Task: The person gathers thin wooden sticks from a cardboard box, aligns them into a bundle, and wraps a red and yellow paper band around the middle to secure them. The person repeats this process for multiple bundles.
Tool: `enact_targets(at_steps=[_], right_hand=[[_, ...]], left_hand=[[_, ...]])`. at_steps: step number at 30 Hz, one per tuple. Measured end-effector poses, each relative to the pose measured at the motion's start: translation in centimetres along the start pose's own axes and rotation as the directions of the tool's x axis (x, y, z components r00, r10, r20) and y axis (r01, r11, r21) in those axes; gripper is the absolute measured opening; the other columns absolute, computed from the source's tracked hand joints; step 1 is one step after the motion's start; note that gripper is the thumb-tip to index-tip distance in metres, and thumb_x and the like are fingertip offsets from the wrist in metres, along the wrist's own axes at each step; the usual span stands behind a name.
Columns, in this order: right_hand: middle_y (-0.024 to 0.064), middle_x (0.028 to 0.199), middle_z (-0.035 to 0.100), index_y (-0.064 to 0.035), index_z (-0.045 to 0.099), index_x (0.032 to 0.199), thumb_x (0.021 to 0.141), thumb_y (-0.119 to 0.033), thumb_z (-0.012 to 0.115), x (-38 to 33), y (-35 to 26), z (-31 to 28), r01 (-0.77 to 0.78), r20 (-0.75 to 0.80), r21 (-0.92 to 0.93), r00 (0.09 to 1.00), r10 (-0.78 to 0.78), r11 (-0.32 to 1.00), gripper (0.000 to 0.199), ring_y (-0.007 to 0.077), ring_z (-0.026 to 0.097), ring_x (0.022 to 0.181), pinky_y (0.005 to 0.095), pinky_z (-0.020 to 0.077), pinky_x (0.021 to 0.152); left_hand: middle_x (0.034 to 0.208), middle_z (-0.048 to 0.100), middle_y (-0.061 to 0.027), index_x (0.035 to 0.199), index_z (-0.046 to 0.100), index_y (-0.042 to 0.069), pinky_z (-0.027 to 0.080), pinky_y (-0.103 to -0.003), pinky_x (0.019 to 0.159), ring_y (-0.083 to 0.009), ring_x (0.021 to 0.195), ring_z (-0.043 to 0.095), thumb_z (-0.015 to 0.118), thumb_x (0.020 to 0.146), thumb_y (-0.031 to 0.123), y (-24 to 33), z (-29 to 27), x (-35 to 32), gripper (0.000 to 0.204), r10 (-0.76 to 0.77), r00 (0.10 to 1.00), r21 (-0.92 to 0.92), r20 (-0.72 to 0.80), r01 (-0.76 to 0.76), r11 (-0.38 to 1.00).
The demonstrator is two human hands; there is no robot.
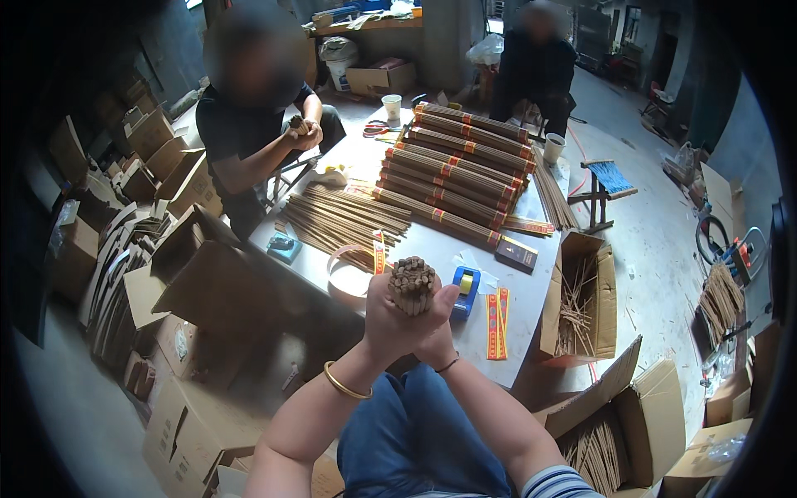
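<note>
Upright between my palms stands a bundle of thin brown incense sticks (412, 286), its round end facing up. My left hand (385, 319) wraps it from the left, a gold bangle on the wrist. From the right my right hand (440, 328) closes on it, the thumb against its side. Just beyond, on the white table (523, 290), are a blue tape dispenser (466, 292), red and yellow paper bands (496, 324) and a roll of pale strip (349, 278). Loose sticks (340, 216) lie farther left, and banded bundles (452, 170) are stacked at the far middle.
A person (257, 124) at the left holds another bundle; a second person (535, 75) sits beyond the table. Cartons with sticks (577, 299) stand at the right, more cardboard boxes (207, 290) at the left. Scissors (378, 129) and paper cups (391, 106) sit on the far tabletop.
</note>
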State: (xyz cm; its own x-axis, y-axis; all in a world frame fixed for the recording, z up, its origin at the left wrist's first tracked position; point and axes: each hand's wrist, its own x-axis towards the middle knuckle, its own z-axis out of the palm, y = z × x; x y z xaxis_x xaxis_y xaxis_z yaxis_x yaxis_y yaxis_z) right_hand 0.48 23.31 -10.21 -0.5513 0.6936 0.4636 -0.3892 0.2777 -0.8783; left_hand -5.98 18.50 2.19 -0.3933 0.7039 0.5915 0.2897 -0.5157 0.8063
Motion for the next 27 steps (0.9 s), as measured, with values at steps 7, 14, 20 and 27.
enact_targets(at_steps=[7,14,20,27], right_hand=[[0.0012,0.063,0.052,-0.003,0.057,0.072,0.077,-0.007,0.078,0.9,1.5,-0.2,-0.07,0.053,0.095,0.996,0.065,0.993,0.022,0.0071,0.045,0.059,0.0259,0.0428,0.055],[0.0,0.06,0.051,-0.0041,0.055,0.066,0.076,-0.006,0.078,2.9,0.2,-0.5,0.012,0.079,0.03,0.997,-0.015,0.999,0.025,0.0067,0.046,0.058,0.024,0.0408,0.053],[0.005,0.07,0.06,-0.0026,0.065,0.08,0.077,-0.008,0.075,3.2,2.5,-0.8,-0.012,0.137,0.01,0.991,0.011,1.0,0.012,0.0096,0.057,0.065,0.025,0.0467,0.06],[0.0044,0.075,0.065,-0.0037,0.067,0.081,0.078,-0.007,0.073,3.5,3.1,-1.1,-0.074,0.168,0.017,0.983,0.07,0.997,0.007,0.0127,0.062,0.068,0.0257,0.0495,0.064]], left_hand=[[0.062,0.055,0.0,0.08,0.052,0.006,0.042,-0.02,0.047,-0.0053,0.053,0.053,0.065,0.085,0.002,-0.3,-1.0,0.8,0.014,-0.192,0.981,-0.094,0.009,0.192,0.977],[0.064,0.062,-0.002,0.074,0.064,0.001,0.046,-0.022,0.053,-0.0066,0.057,0.056,0.078,0.081,0.021,0.5,-1.9,3.0,0.025,-0.091,0.981,-0.202,0.173,0.126,0.971],[0.063,0.063,-0.0013,0.073,0.063,0.003,0.048,-0.023,0.054,-0.007,0.057,0.059,0.081,0.077,0.022,-2.3,-2.1,2.4,0.027,-0.135,0.982,-0.1,0.13,0.149,0.984],[0.064,0.06,-0.0015,0.073,0.062,0.003,0.046,-0.024,0.054,-0.0089,0.057,0.055,0.082,0.078,0.028,-3.4,-3.4,3.3,0.032,-0.113,0.966,-0.091,0.232,0.137,0.986]])
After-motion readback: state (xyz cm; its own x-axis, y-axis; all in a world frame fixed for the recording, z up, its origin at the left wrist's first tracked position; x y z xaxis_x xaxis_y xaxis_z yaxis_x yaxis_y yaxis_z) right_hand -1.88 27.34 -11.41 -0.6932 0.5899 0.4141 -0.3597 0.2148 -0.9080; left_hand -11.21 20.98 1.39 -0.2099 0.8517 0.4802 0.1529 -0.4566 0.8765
